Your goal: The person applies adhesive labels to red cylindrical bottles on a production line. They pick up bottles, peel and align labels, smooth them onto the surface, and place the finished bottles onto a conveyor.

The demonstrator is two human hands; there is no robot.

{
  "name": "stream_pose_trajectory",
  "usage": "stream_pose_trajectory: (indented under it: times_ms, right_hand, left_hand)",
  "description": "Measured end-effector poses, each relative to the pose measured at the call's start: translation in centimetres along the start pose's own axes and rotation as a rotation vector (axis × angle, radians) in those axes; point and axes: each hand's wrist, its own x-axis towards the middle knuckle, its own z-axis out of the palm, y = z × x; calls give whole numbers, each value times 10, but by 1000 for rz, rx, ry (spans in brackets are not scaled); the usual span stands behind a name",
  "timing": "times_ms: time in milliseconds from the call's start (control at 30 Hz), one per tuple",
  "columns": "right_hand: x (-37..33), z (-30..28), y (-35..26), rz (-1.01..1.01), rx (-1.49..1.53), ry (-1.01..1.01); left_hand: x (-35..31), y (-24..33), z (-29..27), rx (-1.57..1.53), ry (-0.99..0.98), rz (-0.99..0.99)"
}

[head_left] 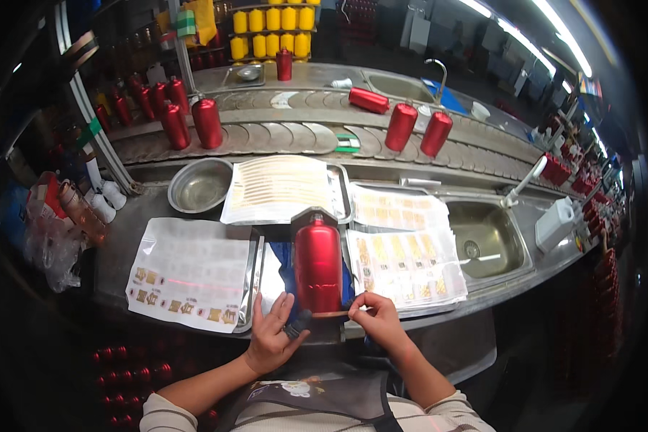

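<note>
A glossy red bottle [318, 263] lies in front of me on a blue cloth [284, 261], its neck pointing away. Along its near end runs a thin brownish strip [330, 314], whose kind I cannot make out. My right hand [379, 321] pinches the right end of that strip. On the other side, my left hand [272, 334] is open, fingers stretched out, close to the bottle's lower left. A dark covering wraps part of its digits near the strip's left end; whether they touch is unclear.
Label sheets lie left [191, 270], behind [277, 189] and right [409, 268] of the bottle. A metal bowl [200, 186] stands back left, a sink [482, 237] right. Red bottles [207, 124] stand on the conveyor [281, 137] beyond. A white jug [556, 225] is far right.
</note>
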Motion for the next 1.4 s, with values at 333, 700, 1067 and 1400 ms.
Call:
stream_pose_trajectory:
  times_ms: [333, 700, 1067, 1400]
  right_hand:
    - [-7, -2, 4, -50, -35, 24]
    - [-8, 1, 5, -56, -69, -6]
    - [-10, 1, 4, 9, -49, -22]
    - [-7, 2, 2, -8, -74, 1]
  left_hand:
    - [28, 15, -6, 96, 8, 164]
    - [45, 14, 15, 15, 58, 44]
    - [-6, 6, 2, -160, 54, -129]
    - [-4, 6, 5, -71, 22, -40]
